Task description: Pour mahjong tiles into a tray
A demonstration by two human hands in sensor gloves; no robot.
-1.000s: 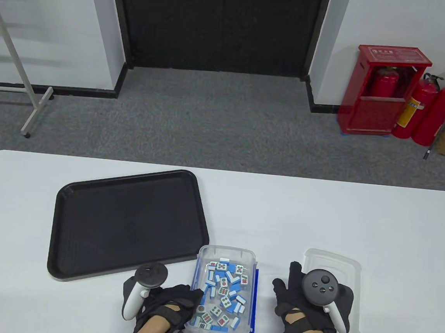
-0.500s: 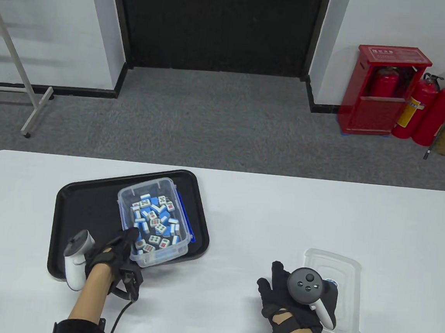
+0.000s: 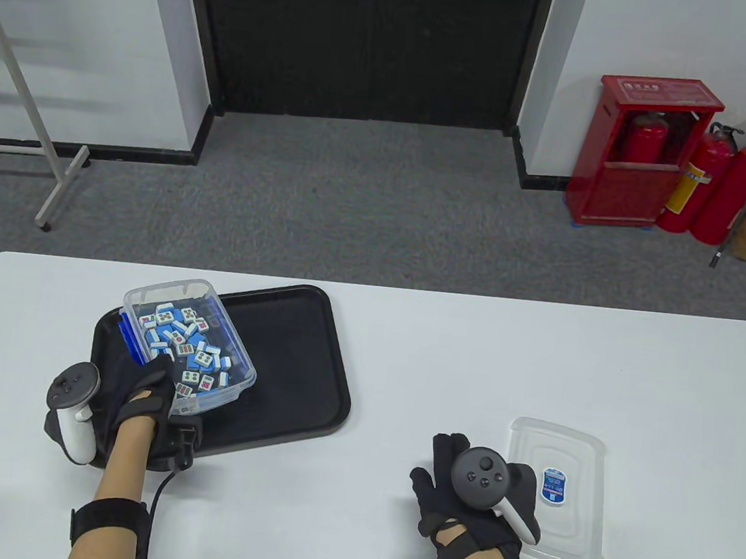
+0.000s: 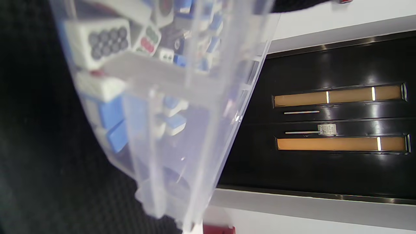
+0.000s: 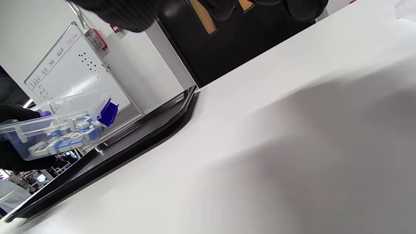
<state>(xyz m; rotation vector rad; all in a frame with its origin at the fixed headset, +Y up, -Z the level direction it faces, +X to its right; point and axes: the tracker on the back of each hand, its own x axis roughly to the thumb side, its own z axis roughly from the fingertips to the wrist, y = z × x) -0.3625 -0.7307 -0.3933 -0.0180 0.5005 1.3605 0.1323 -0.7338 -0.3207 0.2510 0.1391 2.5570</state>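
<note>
Mahjong tiles (image 3: 185, 351) haven't spilled yet, they're all in the clear box. Big to small: white bench (image 3: 535, 359), black tray (image 3: 294, 364) on it, then the box (image 3: 188, 345) I've got up over the tray's left side so whatever falls should land inside. My left hand (image 3: 141, 396) grips its near end. Lid (image 3: 556, 491) sits out of the way by my right hand (image 3: 478, 497), which rests flat, fingers loose, holding nothing.
</note>
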